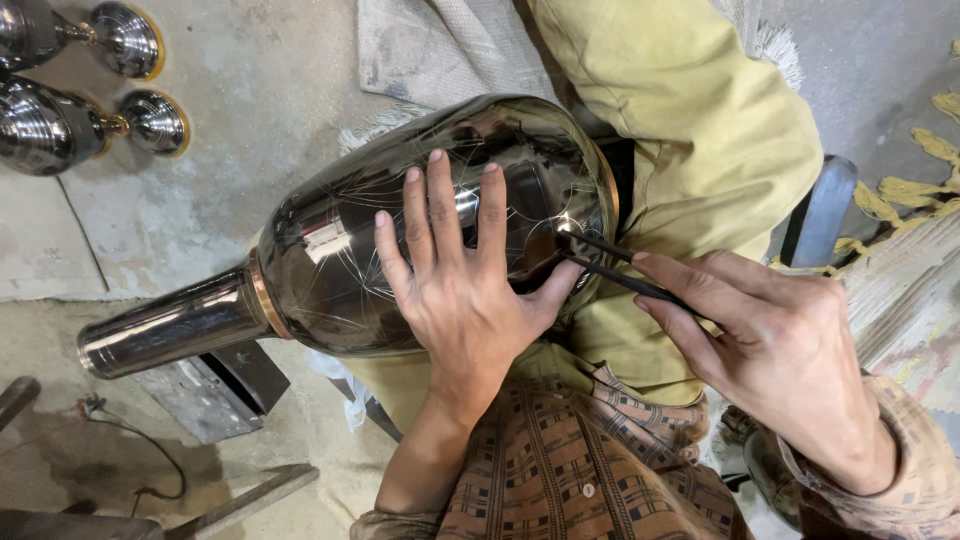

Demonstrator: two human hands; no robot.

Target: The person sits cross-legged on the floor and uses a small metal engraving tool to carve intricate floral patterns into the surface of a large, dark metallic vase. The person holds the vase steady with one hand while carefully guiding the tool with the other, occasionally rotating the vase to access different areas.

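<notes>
A large dark polished metal vase [340, 260] lies on its side across my lap, its neck pointing left and its body scratched with thin engraved lines. My left hand [455, 280] rests flat on the vase's belly, fingers spread. My right hand [770, 340] grips a thin dark two-pronged engraving tool [610, 265], whose tips touch the vase's surface near the base, just beside my left thumb.
Two smaller shiny metal vases [60, 120] with brass rims lie at the top left on the concrete floor. A dark metal block [215, 390] sits under the vase's neck. A grey cloth [440, 50] lies behind, and a wire [140, 450] trails at the lower left.
</notes>
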